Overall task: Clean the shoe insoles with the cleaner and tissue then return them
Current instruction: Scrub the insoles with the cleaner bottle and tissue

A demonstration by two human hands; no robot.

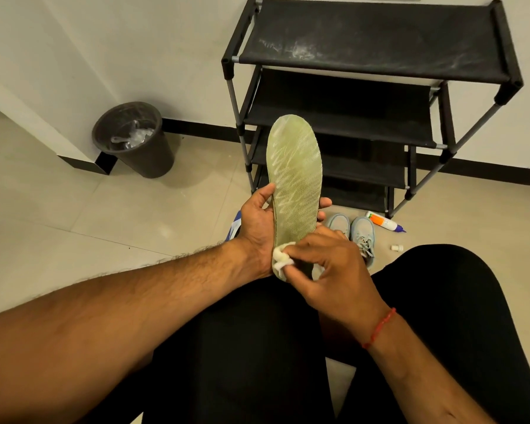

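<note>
The left hand (259,223) holds the insole (296,179) upright in its grip while the right hand (328,264) pinches the tissue (283,258) at the heel, so hard rubbing may tear the tissue or bend the insole.

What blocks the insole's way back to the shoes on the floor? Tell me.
Nothing visible does. The left hand holds the insole upright above the grey shoes, while the right hand presses tissue on its heel. Open air lies between.
</note>
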